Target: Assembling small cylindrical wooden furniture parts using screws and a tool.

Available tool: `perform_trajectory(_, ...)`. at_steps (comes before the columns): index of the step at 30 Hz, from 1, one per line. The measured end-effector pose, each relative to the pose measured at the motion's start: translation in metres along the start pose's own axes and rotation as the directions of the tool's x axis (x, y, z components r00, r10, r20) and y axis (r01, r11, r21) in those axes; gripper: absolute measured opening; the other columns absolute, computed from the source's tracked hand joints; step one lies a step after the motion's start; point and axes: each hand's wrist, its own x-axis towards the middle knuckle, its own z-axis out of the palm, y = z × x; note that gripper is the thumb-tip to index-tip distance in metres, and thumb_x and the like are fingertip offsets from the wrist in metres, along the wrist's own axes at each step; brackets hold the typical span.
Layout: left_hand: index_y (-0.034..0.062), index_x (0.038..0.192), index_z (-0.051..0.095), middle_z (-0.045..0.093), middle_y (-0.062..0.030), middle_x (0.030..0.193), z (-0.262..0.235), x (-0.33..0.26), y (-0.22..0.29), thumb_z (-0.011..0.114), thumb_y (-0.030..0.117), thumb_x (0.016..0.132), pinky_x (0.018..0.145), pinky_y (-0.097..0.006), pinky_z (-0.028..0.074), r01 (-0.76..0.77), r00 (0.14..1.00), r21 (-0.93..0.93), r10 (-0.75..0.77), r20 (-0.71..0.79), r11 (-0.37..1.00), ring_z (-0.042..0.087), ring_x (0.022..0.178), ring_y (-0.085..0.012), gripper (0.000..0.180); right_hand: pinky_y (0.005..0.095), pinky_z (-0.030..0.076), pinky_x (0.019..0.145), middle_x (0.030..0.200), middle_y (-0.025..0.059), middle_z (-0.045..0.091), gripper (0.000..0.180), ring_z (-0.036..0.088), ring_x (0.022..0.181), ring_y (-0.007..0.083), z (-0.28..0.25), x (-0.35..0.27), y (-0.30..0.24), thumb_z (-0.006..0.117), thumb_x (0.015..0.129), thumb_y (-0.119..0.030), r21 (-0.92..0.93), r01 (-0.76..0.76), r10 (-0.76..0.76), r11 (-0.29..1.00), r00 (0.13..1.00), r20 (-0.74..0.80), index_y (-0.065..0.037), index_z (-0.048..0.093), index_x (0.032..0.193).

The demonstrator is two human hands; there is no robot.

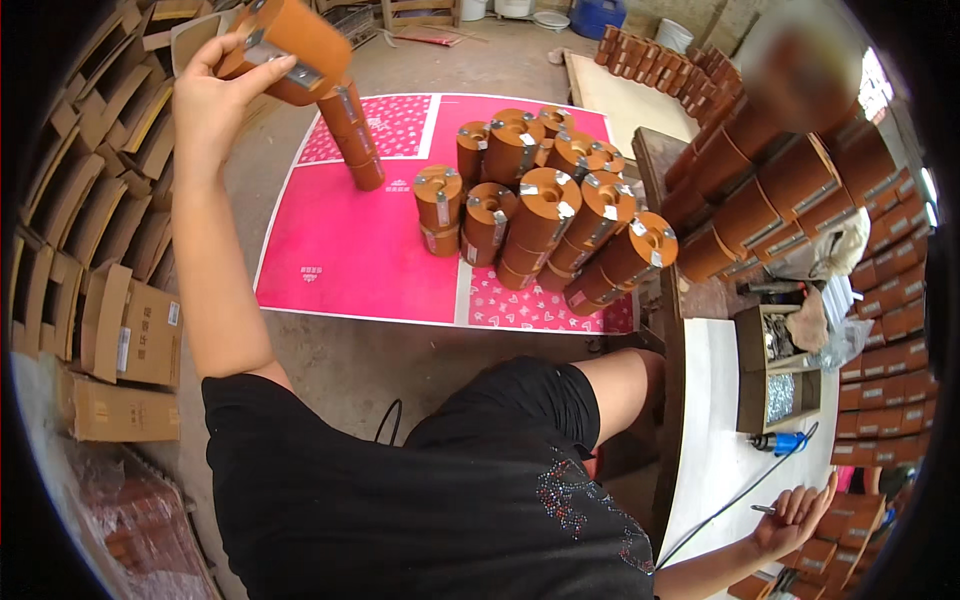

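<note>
One orange cylindrical block with metal inserts (285,45), its top cut off, is gripped in the left hand (205,105); the right hand (795,515) lies open-fingered on the white tabletop (715,420).

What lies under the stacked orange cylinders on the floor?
A pink printed sheet lies under the orange cylinders, on the concrete floor. What the sheet covers cannot be seen.

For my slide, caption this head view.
Left hand lifts an orange cylinder; right hand rests on a white table.
</note>
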Motion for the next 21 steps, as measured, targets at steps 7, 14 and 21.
perform_trajectory(7, -0.0014, 0.089, 0.060, 0.061, -0.0069, 0.083, 0.042, 0.023, -0.107, 0.077, 0.021, 0.055, 0.067, -0.024, 0.045, 0.262, 0.963, 0.211, -0.269, 0.007, 0.942, 0.057, 0.074, -0.0118, 0.044, 0.0149, 0.021, 0.034, 0.054, -0.0040, 0.023, 0.038, 0.019, 0.042, 0.0011, 0.039, 0.019, 0.016, 0.038, 0.091, -0.014, -0.108, 0.000, 0.005, 0.994, 0.999, 0.048, 0.003, 0.031, 0.124)
perform_trajectory(14, 0.0038, 0.084, 0.061, 0.063, -0.0084, 0.082, 0.087, 0.114, -0.192, 0.077, 0.025, 0.052, 0.067, -0.028, 0.047, 0.186, 0.975, 0.405, -0.218, 0.035, 0.895, 0.060, 0.073, -0.0155, 0.042, 0.0142, 0.022, 0.036, 0.056, -0.0037, 0.024, 0.041, 0.020, 0.043, 0.0011, 0.055, 0.021, 0.016, 0.038, 0.091, -0.015, -0.222, 0.001, 0.007, 0.975, 0.999, 0.036, 0.003, 0.028, 0.127)
perform_trajectory(21, 0.0086, 0.087, 0.063, 0.063, -0.0083, 0.089, 0.127, 0.129, -0.240, 0.078, 0.028, 0.050, 0.075, -0.031, 0.046, 0.291, 0.908, 0.602, -0.412, 0.070, 0.743, 0.060, 0.082, -0.0185, 0.045, 0.0142, 0.021, 0.036, 0.055, -0.0038, 0.024, 0.039, 0.021, 0.043, 0.0007, 0.047, 0.017, 0.014, 0.038, 0.090, -0.014, -0.234, -0.048, 0.048, 0.971, 0.999, -0.006, 0.002, 0.030, 0.126)
